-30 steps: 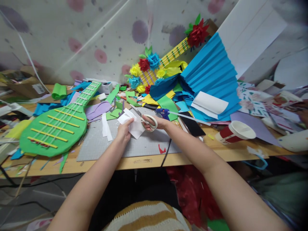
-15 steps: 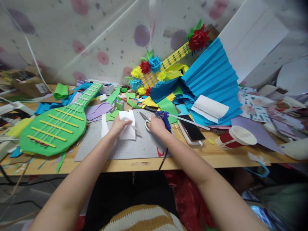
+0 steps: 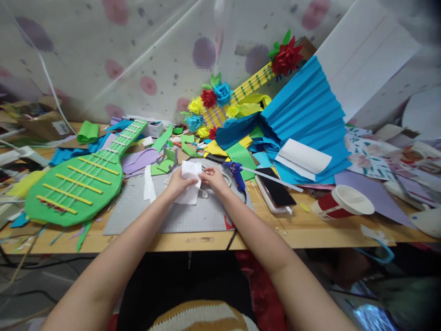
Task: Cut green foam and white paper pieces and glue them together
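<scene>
My left hand (image 3: 178,185) is closed on a folded piece of white paper (image 3: 191,171), its thumb lying across the front. The paper stands over the grey cutting mat (image 3: 138,216). At the paper's right edge my right hand (image 3: 214,178) pinches with thumb and fingertips; the exact grip is partly hidden. Behind that hand, a pale loop (image 3: 227,179) shows, which looks like the scissors' handle; the blades are mostly covered. A white paper strip (image 3: 149,184) lies on the mat to the left. Just right of my right hand is a blue glue gun (image 3: 236,174).
On the left lies a green paper lute (image 3: 76,184). A flower-covered yellow guitar (image 3: 253,82) leans at the back, beside a pleated blue paper fan (image 3: 306,115). To the right are a phone (image 3: 275,187) and a paper cup (image 3: 341,202). Coloured scraps crowd the table's back.
My right hand has left the scissors and moved left to the paper's edge. My left hand has shifted slightly right with the paper, which is now tilted.
</scene>
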A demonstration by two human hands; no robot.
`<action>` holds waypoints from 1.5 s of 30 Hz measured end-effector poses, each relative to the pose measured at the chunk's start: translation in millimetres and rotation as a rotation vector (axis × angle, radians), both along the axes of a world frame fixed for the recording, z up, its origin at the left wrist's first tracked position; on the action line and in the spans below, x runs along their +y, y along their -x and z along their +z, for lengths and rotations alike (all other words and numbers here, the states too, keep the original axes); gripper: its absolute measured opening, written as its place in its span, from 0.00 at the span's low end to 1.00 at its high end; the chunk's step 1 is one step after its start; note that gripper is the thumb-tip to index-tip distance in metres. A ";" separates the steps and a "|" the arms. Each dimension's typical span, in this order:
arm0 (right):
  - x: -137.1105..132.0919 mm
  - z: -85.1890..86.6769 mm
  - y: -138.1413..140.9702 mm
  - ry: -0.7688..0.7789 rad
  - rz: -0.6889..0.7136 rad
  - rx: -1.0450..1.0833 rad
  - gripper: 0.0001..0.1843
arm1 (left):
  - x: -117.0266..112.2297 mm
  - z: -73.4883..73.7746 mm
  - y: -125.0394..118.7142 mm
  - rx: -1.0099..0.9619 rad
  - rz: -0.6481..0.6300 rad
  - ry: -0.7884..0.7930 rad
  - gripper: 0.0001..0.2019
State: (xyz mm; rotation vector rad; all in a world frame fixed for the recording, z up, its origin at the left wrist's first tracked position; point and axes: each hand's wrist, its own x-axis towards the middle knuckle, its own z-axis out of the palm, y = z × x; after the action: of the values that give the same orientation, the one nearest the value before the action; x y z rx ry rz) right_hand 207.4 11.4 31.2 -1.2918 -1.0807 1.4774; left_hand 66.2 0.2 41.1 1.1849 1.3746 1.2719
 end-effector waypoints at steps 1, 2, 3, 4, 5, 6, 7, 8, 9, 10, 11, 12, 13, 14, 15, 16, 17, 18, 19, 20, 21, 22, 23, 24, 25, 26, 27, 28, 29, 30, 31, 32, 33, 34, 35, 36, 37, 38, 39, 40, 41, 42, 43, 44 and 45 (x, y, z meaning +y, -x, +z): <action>2.0 -1.9 1.5 -0.011 -0.031 0.017 0.18 | 0.4 0.1 -0.3 0.028 -0.005 0.003 0.25; 4.3 -3.5 2.4 -0.029 -0.059 0.018 0.17 | 1.1 -0.2 0.2 0.053 -0.013 0.006 0.26; 6.6 -5.0 2.9 -0.045 -0.081 0.011 0.17 | 2.2 -1.1 1.3 0.071 -0.029 0.006 0.26; 8.8 -6.4 2.9 -0.058 -0.096 0.002 0.17 | 3.7 -2.7 3.0 0.088 -0.056 0.003 0.26; 11.0 -7.6 2.7 -0.066 -0.104 -0.006 0.16 | 5.4 -4.7 5.3 0.106 -0.088 -0.006 0.25; 12.8 -8.8 2.5 -0.071 -0.107 -0.013 0.16 | 7.2 -6.8 7.7 0.130 -0.116 -0.019 0.24; 14.4 -9.9 2.2 -0.075 -0.105 -0.017 0.16 | 8.8 -8.9 10.0 0.163 -0.137 -0.037 0.23; 15.6 -10.9 2.1 -0.081 -0.102 -0.024 0.16 | 9.8 -10.4 12.0 0.209 -0.144 -0.059 0.22; 16.5 -11.9 2.1 -0.087 -0.099 -0.033 0.16 | 10.2 -11.2 13.3 0.263 -0.139 -0.079 0.22; 17.2 -12.8 2.4 -0.093 -0.097 -0.044 0.16 | 9.9 -11.0 14.1 0.322 -0.126 -0.097 0.22; 17.7 -13.6 2.8 -0.094 -0.095 -0.056 0.16 | 9.0 -10.1 14.4 0.379 -0.109 -0.112 0.22; 18.0 -14.4 3.4 -0.093 -0.094 -0.065 0.16 | 7.6 -8.4 14.4 0.431 -0.095 -0.121 0.22; 18.4 -15.0 4.0 -0.092 -0.093 -0.071 0.16 | 6.2 -6.2 14.6 0.473 -0.079 -0.126 0.22; 18.7 -15.3 4.6 -0.093 -0.090 -0.075 0.16 | 4.9 -3.7 15.4 0.505 -0.060 -0.131 0.22; 18.9 -15.3 5.1 -0.097 -0.089 -0.079 0.16 | 4.2 -1.3 17.2 0.526 -0.038 -0.139 0.22; 19.1 -14.9 5.6 -0.101 -0.090 -0.082 0.16 | 4.1 1.1 20.3 0.535 -0.013 -0.150 0.22; 19.1 -13.8 6.2 -0.103 -0.089 -0.082 0.16 | 4.7 3.3 25.2 0.526 0.014 -0.164 0.22; 19.0 -12.1 6.9 -0.107 -0.087 -0.078 0.16 | 5.8 5.5 31.7 0.502 0.040 -0.177 0.23; 18.6 -9.7 7.9 -0.109 -0.078 -0.071 0.15 | 7.4 7.7 40.0 0.454 0.059 -0.184 0.23; 18.0 -6.4 9.4 -0.111 -0.061 -0.061 0.15 | 9.1 10.1 49.8 0.390 0.077 -0.186 0.24; 17.1 -2.4 11.5 -0.112 -0.036 -0.050 0.15 | 10.7 12.8 60.9 0.316 0.098 -0.182 0.24; 16.1 2.3 14.4 -0.108 -0.003 -0.041 0.15 | 11.8 15.8 72.9 0.237 0.141 -0.178 0.24; 14.8 7.7 18.1 -0.098 0.036 -0.032 0.15 | 12.5 19.1 85.3 0.162 0.201 -0.177 0.24; 13.5 13.7 22.5 -0.085 0.082 -0.017 0.15 | 12.4 22.4 97.8 0.090 0.272 -0.184 0.23; 12.1 20.0 27.4 -0.068 0.134 0.004 0.15 | 11.8 25.6 109.8 0.015 0.341 -0.181 0.22; 10.7 26.4 32.8 -0.055 0.187 0.037 0.15 | 10.5 28.5 121.1 -0.063 0.402 -0.164 0.21; 9.6 32.7 38.4 -0.040 0.240 0.080 0.16 | 8.7 30.9 131.2 -0.133 0.455 -0.153 0.20; 8.6 38.6 44.2 -0.024 0.286 0.129 0.16 | 6.5 32.7 139.8 -0.192 0.494 -0.138 0.18; 8.0 43.8 50.1 -0.007 0.323 0.180 0.17 | 4.1 33.7 147.0 -0.237 0.518 -0.124 0.17; 7.8 48.2 56.1 0.015 0.350 0.223 0.18 | 1.5 34.1 152.4 -0.268 0.534 -0.110 0.16; 8.0 51.4 62.4 0.038 0.366 0.253 0.18 | -1.0 34.0 156.3 -0.290 0.544 -0.096 0.16; 8.6 53.3 68.9 0.058 0.372 0.268 0.18 | -3.3 33.5 158.8 -0.306 0.551 -0.083 0.15; 9.5 53.8 75.8 0.074 0.372 0.264 0.18 | -5.3 33.0 160.1 -0.321 0.557 -0.070 0.14; 10.6 52.8 83.0 0.083 0.365 0.242 0.17 | -6.9 32.6 160.6 -0.335 0.562 -0.058 0.13; 11.9 50.4 90.7 0.084 0.350 0.205 0.16 | -7.9 32.5 160.6 -0.348 0.569 -0.045 0.13; 13.3 46.7 98.7 0.078 0.333 0.155 0.15 | -8.5 32.6 160.4 -0.355 0.574 -0.034 0.13; 14.8 41.9 106.8 0.063 0.312 0.100 0.15 | -8.7 33.1 160.4 -0.356 0.575 -0.023 0.13; 16.3 36.4 115.0 0.042 0.293 0.040 0.15 | -8.5 33.7 160.6 -0.352 0.576 -0.011 0.13; 17.9 30.4 123.1 0.014 0.279 -0.016 0.15 | -8.0 34.4 161.3 -0.346 0.577 -0.001 0.13; 19.5 24.1 130.7 -0.018 0.268 -0.065 0.15 | -7.4 35.1 162.4 -0.342 0.575 0.006 0.14; 21.2 18.0 137.8 -0.041 0.266 -0.107 0.15 | -6.7 35.6 163.9 -0.342 0.568 0.010 0.14; 22.9 12.4 144.1 -0.065 0.265 -0.144 0.14 | -6.1 36.0 165.7 -0.346 0.561 0.012 0.14; 24.7 7.3 149.6 -0.091 0.262 -0.187 0.14 | -5.6 36.2 167.7 -0.352 0.555 0.014 0.14; 26.3 3.2 154.2 -0.118 0.251 -0.245 0.14 | -5.2 36.2 169.7 -0.359 0.544 0.018 0.14; 27.7 0.1 157.8 -0.154 0.234 -0.309 0.13 | -5.0 36.0 171.5 -0.365 0.534 0.024 0.13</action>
State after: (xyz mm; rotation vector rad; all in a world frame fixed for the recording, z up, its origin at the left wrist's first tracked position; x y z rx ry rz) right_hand 49.6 39.1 31.3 -1.3476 -1.5616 1.3564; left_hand -105.4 -4.8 77.1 0.5344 1.4655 1.7337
